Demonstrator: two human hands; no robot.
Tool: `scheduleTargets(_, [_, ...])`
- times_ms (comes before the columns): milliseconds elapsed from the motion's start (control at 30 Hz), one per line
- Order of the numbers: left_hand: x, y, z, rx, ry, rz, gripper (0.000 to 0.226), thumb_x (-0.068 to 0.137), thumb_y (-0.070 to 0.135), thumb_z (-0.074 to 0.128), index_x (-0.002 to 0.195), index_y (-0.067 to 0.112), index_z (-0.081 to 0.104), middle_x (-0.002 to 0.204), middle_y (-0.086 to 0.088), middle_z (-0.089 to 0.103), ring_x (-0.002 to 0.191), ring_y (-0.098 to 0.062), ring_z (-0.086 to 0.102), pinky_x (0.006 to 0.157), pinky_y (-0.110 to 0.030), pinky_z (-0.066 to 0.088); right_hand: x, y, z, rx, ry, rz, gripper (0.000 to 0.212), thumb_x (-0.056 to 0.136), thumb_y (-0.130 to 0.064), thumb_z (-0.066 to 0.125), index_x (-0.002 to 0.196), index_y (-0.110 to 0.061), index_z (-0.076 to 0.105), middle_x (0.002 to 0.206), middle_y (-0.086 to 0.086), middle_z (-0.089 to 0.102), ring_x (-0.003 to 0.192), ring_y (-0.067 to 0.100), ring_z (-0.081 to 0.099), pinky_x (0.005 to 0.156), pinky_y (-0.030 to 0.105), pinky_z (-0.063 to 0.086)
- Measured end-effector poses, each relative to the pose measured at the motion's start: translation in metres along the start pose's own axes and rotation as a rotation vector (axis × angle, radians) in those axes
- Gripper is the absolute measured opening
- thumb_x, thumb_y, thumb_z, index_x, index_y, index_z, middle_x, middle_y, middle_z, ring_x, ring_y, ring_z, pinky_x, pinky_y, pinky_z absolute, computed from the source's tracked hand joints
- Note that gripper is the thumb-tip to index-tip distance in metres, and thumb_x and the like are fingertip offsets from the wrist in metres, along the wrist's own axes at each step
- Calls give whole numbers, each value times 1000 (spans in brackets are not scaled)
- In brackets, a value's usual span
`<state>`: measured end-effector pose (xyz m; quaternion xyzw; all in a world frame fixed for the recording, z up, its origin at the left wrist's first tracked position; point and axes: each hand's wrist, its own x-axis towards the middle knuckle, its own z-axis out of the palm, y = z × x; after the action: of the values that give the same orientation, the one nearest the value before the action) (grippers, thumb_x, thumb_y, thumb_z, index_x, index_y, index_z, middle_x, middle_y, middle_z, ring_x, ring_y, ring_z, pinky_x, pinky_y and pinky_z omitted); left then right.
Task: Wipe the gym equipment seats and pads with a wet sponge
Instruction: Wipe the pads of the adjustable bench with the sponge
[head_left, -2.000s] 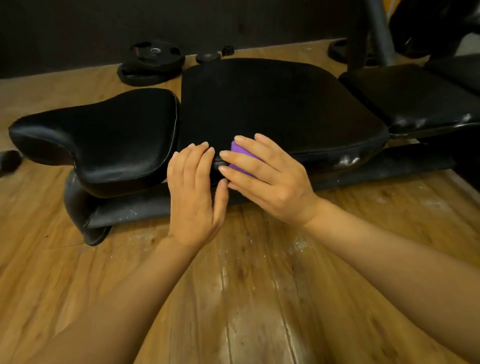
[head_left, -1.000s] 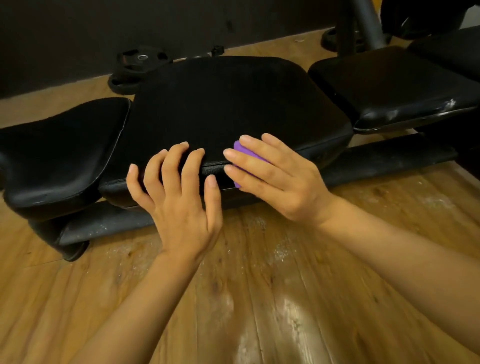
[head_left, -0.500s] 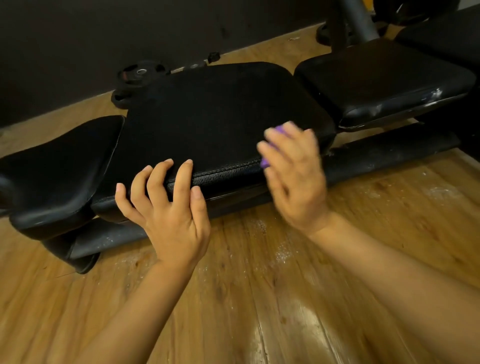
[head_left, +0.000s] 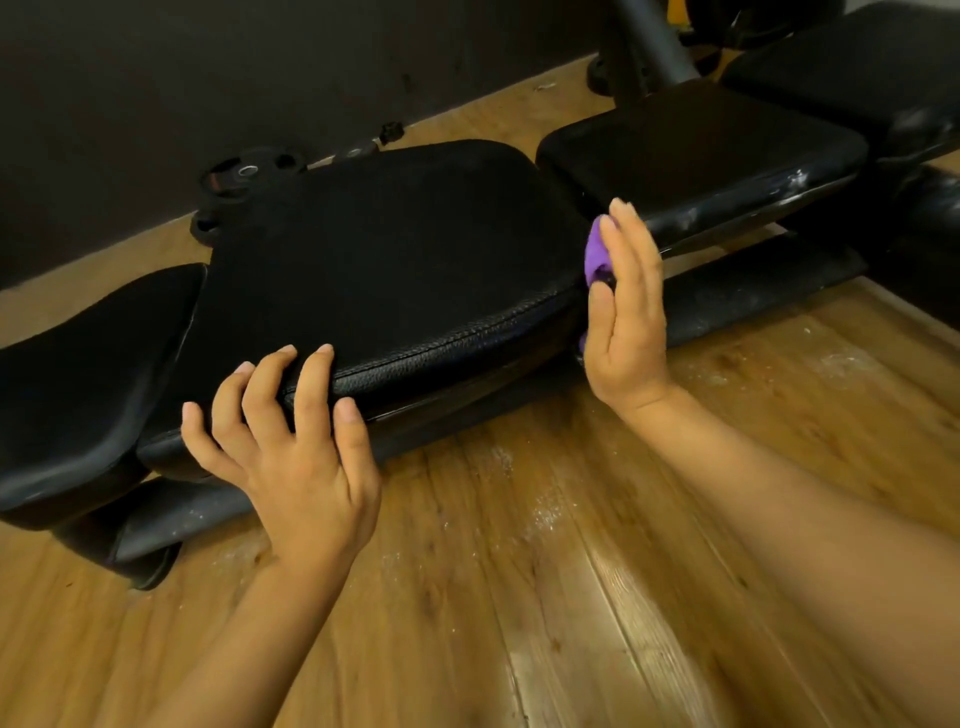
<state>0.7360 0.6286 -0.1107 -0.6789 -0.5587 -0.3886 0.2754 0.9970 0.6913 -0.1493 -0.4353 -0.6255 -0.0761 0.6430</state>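
A: Start with what's nearest. What is the left hand (head_left: 296, 441) doing?

B: It holds nothing. Its fingers are spread and curled over the near front edge of the big middle pad (head_left: 384, 260), bracing it. Keep it there; I'd say a steadied pad lets the wipe press harder.

A: And the right hand (head_left: 626, 312)?

B: It is closed flat around the purple sponge (head_left: 596, 254), pinning it against the pad's right end, at the gap before the next seat (head_left: 701, 145). Only a sliver of sponge shows between fingers and thumb.

A: So how should this stroke go?

B: My guess: run the sponge down and around that corner, following the stitched seam, with even pressure, so the side wall gets wet too, not only the top.

A: Anything to watch?

B: The wooden floor (head_left: 545, 597) below already carries pale specks, so don't squeeze too hard and drip. Farther off, the next seat's scuffed front edge looks like it needs a pass afterwards.
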Motion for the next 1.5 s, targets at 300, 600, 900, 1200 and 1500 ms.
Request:
scheduleTargets(300, [-1, -2, 3, -5, 18, 5, 42, 105, 34, 30, 134, 15, 53, 135, -14, 50, 133, -32, 34, 116, -56, 10, -41, -30, 37, 106, 186, 89, 42, 105, -10, 32, 144, 6, 28, 161, 0, 17, 151, 24, 5, 122, 44, 14])
scheduleTargets(600, [1, -3, 0, -26, -20, 13, 43, 104, 36, 29, 136, 17, 50, 135, -13, 49, 133, -32, 35, 117, -53, 7, -64, -52, 67, 88, 296, 108, 60, 105, -11, 32, 157, -23, 4, 164, -12, -3, 152, 21, -6, 123, 43, 9])
scheduleTargets(900, [3, -12, -15, -105, -163, 77, 45, 102, 30, 34, 143, 15, 45, 142, -12, 44, 137, -31, 30, 116, -51, 8, -81, -88, 89, -146, 101, -226, 61, 104, -5, 41, 157, -18, 13, 165, -7, 4, 152, 18, -3, 124, 43, 6])
scheduleTargets(1200, [10, -57, -37, -167, -256, 312, 48, 101, 25, 40, 144, 4, 42, 146, -18, 45, 138, -32, 38, 117, -40, 18, -35, -11, 15, -402, -95, -715, 73, 95, 1, 62, 154, -14, 22, 165, 2, 9, 152, 22, 8, 124, 38, 13])
scheduleTargets(1500, [6, -102, -44, -156, -271, 236, 51, 101, 25, 42, 145, -1, 39, 147, -22, 42, 136, -35, 38, 119, -33, 17, -58, -59, 65, -338, -46, -622, 57, 107, -31, 31, 157, -13, 11, 166, -1, 3, 153, 23, 1, 124, 41, 2])
